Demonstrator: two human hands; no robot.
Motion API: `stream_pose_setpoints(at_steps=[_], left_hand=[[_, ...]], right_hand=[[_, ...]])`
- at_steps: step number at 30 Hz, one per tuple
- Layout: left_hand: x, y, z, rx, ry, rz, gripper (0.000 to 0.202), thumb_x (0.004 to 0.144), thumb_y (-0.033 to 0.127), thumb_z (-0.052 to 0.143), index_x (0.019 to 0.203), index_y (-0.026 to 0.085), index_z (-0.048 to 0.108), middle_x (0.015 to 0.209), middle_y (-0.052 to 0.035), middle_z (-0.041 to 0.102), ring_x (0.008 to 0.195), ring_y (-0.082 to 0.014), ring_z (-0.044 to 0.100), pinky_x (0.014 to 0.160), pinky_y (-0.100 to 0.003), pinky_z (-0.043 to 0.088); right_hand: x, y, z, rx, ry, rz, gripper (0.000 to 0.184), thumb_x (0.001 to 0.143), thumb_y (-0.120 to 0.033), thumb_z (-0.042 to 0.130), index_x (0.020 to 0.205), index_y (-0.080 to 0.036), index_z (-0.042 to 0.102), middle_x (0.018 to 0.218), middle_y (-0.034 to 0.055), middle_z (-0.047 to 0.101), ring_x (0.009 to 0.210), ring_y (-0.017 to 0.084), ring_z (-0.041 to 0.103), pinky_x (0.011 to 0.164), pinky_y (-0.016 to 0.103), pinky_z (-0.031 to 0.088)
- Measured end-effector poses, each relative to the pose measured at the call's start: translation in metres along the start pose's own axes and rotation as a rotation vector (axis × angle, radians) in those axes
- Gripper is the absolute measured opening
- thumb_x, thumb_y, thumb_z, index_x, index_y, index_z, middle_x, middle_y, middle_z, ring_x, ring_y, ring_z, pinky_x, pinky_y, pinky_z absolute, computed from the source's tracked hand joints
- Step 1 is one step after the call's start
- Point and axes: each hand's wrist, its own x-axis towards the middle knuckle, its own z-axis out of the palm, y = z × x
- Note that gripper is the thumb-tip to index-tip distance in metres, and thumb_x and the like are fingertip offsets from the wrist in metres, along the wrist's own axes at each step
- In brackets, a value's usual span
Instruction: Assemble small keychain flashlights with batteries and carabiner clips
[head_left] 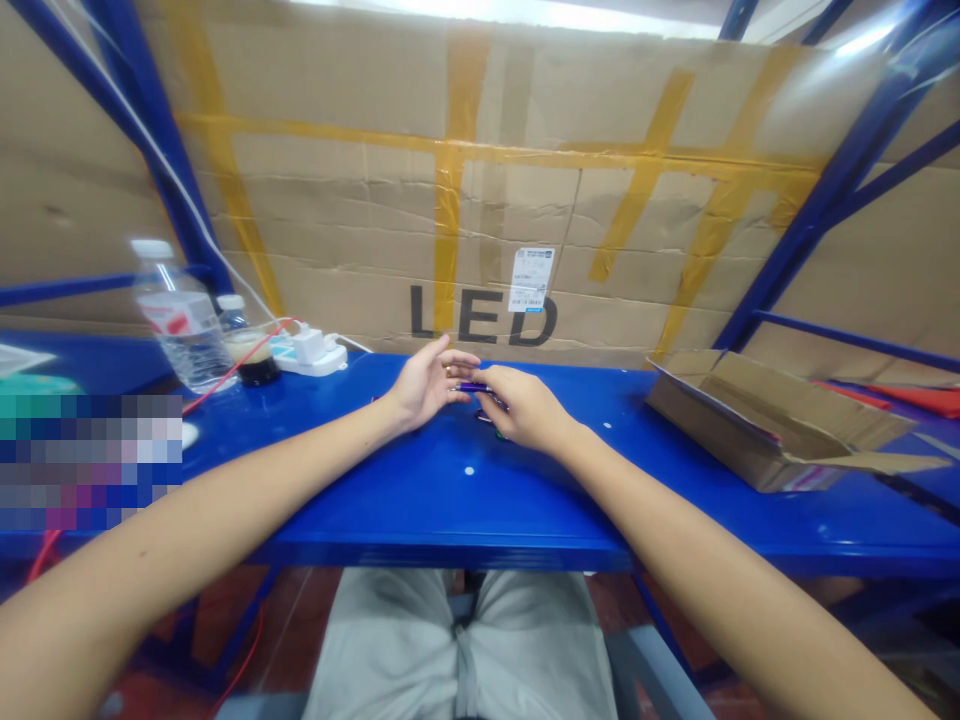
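A dark purple pen (472, 387) with a shiny tip lies in the fingers of my right hand (521, 405), which is closed on it, back of the hand up. Its tip points left toward my left hand (433, 385). That hand is open, palm turned inward, fingers loosely spread and the thumb raised; whether the pen touches its fingers I cannot tell. Beneath my right hand, on the blue table (420, 500), small dark items (484, 417) show in part, one with a bit of green; their kind is hidden.
An open cardboard box (720, 425) stands at the right, with red material (915, 400) behind it. At the left are a water bottle (184, 330), a smaller bottle of dark liquid (251, 350) and a white power strip (315, 355). A large cardboard sheet (360, 230) closes off the back.
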Motion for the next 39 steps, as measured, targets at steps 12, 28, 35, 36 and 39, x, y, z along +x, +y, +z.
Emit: stream_pose_setpoints(at_steps=[12,28,35,36,39], left_hand=[[0.0002,-0.0007,-0.0001,-0.002,0.000,-0.005,0.050,0.091,0.054,0.048,0.088,0.010,0.071,0.079,-0.0116,0.066,0.076,-0.0206,0.062,0.066,-0.031,0.051],[-0.0008,0.0015,0.0007,-0.006,-0.003,-0.009,0.050,0.091,0.055,0.048,0.087,0.011,0.071,0.079,-0.0114,0.066,0.077,-0.0213,0.063,0.066,-0.032,0.050],[-0.0006,0.0005,0.0012,0.004,-0.005,-0.007,0.050,0.090,0.056,0.049,0.087,0.011,0.071,0.079,-0.0113,0.066,0.075,-0.0211,0.063,0.065,-0.031,0.050],[-0.0003,0.0008,0.0012,0.009,-0.013,-0.001,0.050,0.089,0.057,0.050,0.087,0.011,0.071,0.079,-0.0111,0.066,0.076,-0.0210,0.063,0.065,-0.032,0.050],[0.0007,0.0049,0.0006,0.087,-0.005,0.046,0.045,0.087,0.055,0.055,0.085,0.012,0.071,0.081,-0.0102,0.067,0.076,-0.0202,0.062,0.067,-0.031,0.050]], right_hand=[[-0.0001,-0.0001,-0.0004,-0.007,-0.017,0.005,0.023,0.093,-0.016,0.049,0.113,-0.016,0.061,0.105,0.0126,0.069,0.094,0.023,0.064,0.081,0.036,0.051],[0.0008,-0.0001,-0.0013,-0.003,-0.007,0.011,0.025,0.093,-0.015,0.049,0.114,-0.017,0.063,0.101,0.0111,0.067,0.087,0.021,0.061,0.077,0.033,0.049],[0.0007,0.0016,-0.0008,0.020,0.008,0.010,0.027,0.094,-0.017,0.050,0.117,-0.018,0.063,0.103,0.0112,0.069,0.088,0.021,0.063,0.078,0.034,0.050],[0.0009,0.0018,-0.0008,0.037,0.012,0.014,0.027,0.094,-0.017,0.050,0.117,-0.018,0.063,0.106,0.0115,0.069,0.091,0.022,0.064,0.080,0.035,0.051],[0.0014,0.0024,-0.0017,0.080,0.038,0.058,0.028,0.094,-0.017,0.050,0.119,-0.018,0.059,0.112,0.0122,0.070,0.098,0.023,0.066,0.085,0.036,0.051]])
